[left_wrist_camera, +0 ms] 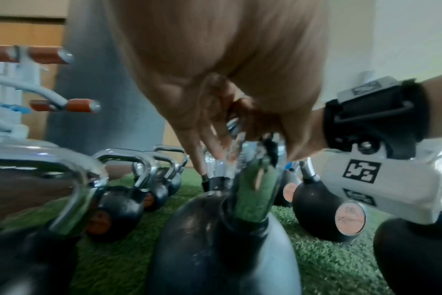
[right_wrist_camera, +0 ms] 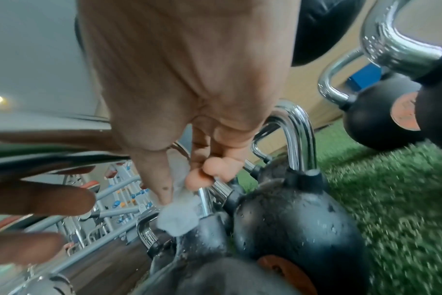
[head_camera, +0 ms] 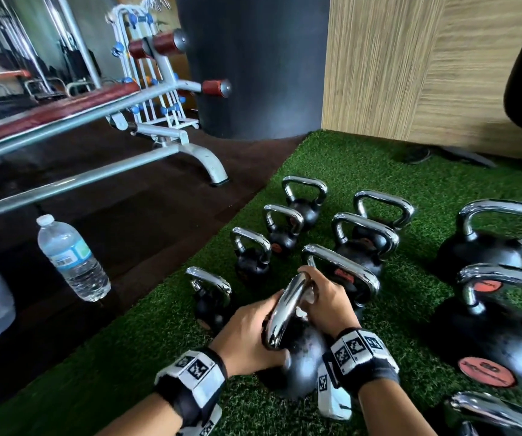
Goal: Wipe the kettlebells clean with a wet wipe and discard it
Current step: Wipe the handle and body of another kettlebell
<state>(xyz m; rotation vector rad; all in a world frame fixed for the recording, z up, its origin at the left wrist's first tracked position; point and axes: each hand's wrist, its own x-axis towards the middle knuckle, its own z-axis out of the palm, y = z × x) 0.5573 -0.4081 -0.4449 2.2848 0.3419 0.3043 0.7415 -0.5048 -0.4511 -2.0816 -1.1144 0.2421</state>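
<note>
green turf (head_camera: 363, 171) meets dark flooring (head_camera: 146, 221), with a wood-grain wall (head_camera: 410, 67) behind, a black pillar (head_camera: 253, 64) beside it, a white bench frame (head_camera: 165, 143) left, and a water bottle (head_camera: 72, 258) standing nearby.

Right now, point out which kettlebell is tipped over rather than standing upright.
The kettlebell nearest the person, held between both hands: it leans with its chrome handle slanting sideways, while every other one stands upright on the turf.
</note>
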